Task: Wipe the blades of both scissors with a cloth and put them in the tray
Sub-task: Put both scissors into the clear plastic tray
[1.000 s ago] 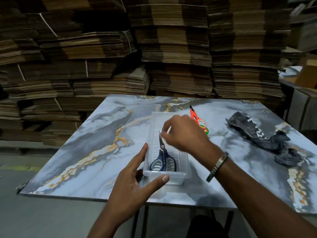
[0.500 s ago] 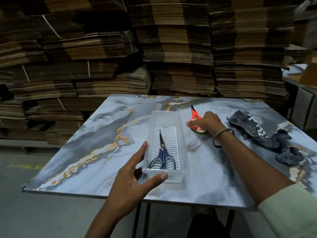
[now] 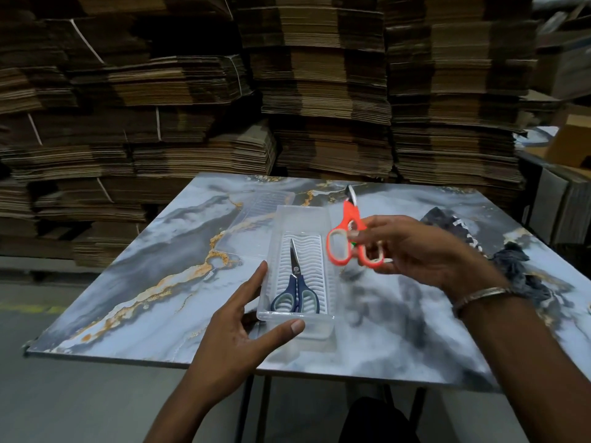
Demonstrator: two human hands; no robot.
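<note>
A clear plastic tray (image 3: 331, 270) stands mid-table with blue-handled scissors (image 3: 295, 290) lying inside, blades pointing away from me. My left hand (image 3: 238, 327) rests against the tray's near left corner, fingers straight along the side and thumb across the front. My right hand (image 3: 412, 252) holds orange-handled scissors (image 3: 347, 238) by the handles, lifted above the table just right of the tray, blades pointing away. A dark crumpled cloth (image 3: 508, 263) lies on the table at the right.
The marble-patterned table (image 3: 153, 282) has a clear tray lid (image 3: 256, 219) lying behind the tray to the left. Tall stacks of flattened cardboard (image 3: 319, 91) fill the background. Boxes (image 3: 563, 187) stand at the far right.
My right hand left the blue scissors in the tray, reached right to the orange scissors on the table, and has lifted them toward the tray. My left hand has stayed on the tray.
</note>
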